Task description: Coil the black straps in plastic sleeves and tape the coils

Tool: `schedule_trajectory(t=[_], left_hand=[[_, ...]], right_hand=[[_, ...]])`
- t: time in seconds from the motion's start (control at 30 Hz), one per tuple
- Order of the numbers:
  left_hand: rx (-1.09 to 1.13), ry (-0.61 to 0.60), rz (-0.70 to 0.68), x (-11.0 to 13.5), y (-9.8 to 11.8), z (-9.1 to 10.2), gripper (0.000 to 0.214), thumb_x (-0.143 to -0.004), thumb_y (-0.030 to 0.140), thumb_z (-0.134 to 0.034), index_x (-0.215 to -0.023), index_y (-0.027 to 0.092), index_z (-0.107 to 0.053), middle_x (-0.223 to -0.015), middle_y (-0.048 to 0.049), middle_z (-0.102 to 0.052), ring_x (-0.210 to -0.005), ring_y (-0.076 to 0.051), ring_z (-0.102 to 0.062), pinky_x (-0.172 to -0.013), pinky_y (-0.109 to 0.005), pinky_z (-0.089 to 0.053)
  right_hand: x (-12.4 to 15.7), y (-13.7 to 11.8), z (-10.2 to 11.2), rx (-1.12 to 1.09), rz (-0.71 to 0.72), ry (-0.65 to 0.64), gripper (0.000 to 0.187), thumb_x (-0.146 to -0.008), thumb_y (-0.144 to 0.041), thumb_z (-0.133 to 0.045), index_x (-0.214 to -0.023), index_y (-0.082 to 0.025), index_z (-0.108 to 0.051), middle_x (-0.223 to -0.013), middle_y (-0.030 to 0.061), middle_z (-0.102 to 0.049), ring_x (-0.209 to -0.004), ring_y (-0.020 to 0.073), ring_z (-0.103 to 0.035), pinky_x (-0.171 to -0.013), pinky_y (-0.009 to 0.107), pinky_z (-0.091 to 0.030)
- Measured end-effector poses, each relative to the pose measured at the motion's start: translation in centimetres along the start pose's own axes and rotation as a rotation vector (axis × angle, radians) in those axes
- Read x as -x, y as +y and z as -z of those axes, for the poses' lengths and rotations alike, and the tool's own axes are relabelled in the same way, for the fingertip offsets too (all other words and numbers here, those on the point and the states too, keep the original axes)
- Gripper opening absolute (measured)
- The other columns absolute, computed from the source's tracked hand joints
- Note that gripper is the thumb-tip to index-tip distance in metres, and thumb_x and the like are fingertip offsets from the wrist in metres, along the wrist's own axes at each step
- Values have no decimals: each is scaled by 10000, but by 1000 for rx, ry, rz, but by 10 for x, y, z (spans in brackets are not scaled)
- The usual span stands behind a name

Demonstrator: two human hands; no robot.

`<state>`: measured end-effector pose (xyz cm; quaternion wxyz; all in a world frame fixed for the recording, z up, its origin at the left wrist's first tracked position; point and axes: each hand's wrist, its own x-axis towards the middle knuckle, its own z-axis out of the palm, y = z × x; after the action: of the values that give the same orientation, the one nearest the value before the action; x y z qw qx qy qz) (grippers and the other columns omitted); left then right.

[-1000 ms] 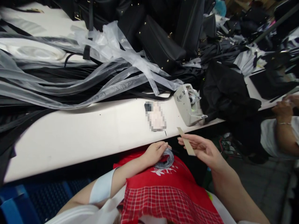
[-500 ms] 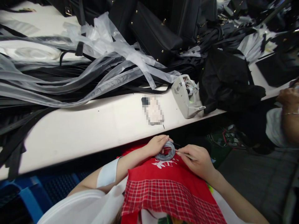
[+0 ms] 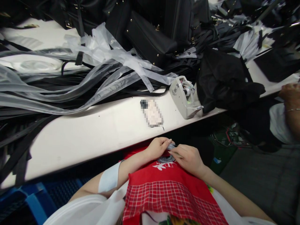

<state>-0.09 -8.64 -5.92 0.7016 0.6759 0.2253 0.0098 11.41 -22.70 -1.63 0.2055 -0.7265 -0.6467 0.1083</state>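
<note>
My left hand (image 3: 158,147) is closed in a pinch on the upper left of a grey ring of crocheted yarn (image 3: 167,158), held at my waist in front of the red apron (image 3: 161,175). My right hand (image 3: 189,158) is closed around a thin, light-coloured crochet hook (image 3: 177,154), its fingertips against the ring's right side. Both sets of fingertips almost meet. They cover part of the ring, and the hook's tip is hidden.
Past my hands runs a white table (image 3: 105,122) with a blurred-out phone (image 3: 153,115) and a grey plastic holder (image 3: 181,100). Black bags (image 3: 150,37), straps and clear plastic strips (image 3: 112,75) are heaped behind. Another person's hand (image 3: 290,97) is at the right. A blue chair (image 3: 37,200) stands lower left.
My right hand has moved left and in against the ring, bringing the crochet hook with it and covering more of the yarn. My left hand keeps its hold. The view has shifted slightly.
</note>
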Motion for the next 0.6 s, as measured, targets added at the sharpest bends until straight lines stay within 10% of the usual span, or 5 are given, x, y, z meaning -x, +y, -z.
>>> schedule_trajectory(t=[0.3,0.5,0.6], left_hand=[[-261,-88,-293,14,19,2,258,-901,316,-505,-805,157,-685,-782,-48,-648,-750,-162,-584,-736,-268,-451],[-226,-83,-314,21,19,-2,265,-922,339,-504,-895,172,-708,-864,-68,-685,-804,-172,-616,-780,-281,-470],[-201,-73,-332,23,19,-1,262,-928,322,-500,-881,175,-711,-892,-70,-682,-851,-170,-622,-816,-275,-472]], right_hand=[[-20,18,-1,-647,-550,46,358,-754,-497,-730,-623,-182,-619,-582,-5,-600,-527,129,-517,-491,244,-400],[-17,37,-13,-884,-741,-150,590,-878,-660,-435,-636,-158,-627,-525,-1,-562,-485,117,-491,-476,243,-367],[-16,34,-17,-1008,-763,-193,475,-755,-618,-636,-656,-153,-628,-591,-7,-605,-560,122,-522,-548,244,-409]])
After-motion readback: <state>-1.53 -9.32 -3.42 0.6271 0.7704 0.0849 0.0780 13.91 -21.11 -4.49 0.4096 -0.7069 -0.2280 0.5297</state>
